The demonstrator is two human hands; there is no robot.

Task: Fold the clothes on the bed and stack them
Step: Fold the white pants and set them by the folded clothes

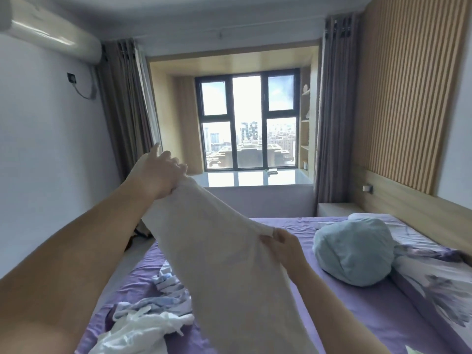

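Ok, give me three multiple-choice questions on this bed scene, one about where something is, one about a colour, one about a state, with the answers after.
1. Where does the pale blue bundle lie?
A. on the right side of the bed, near the headboard wall
B. on the window sill
C. on the floor

2. What colour is the bed sheet?
A. green
B. purple
C. red

3. What is the state of the white garment?
A. folded flat on the bed
B. held up in the air by both hands
C. hanging from the curtain

Answers:
1 A, it rests on the sheet on the right, beside the patterned pillows.
2 B, the sheet shows purple all round the clothes.
3 B, the left hand grips its upper end and the right hand pinches its edge lower down, above the crumpled clothes.
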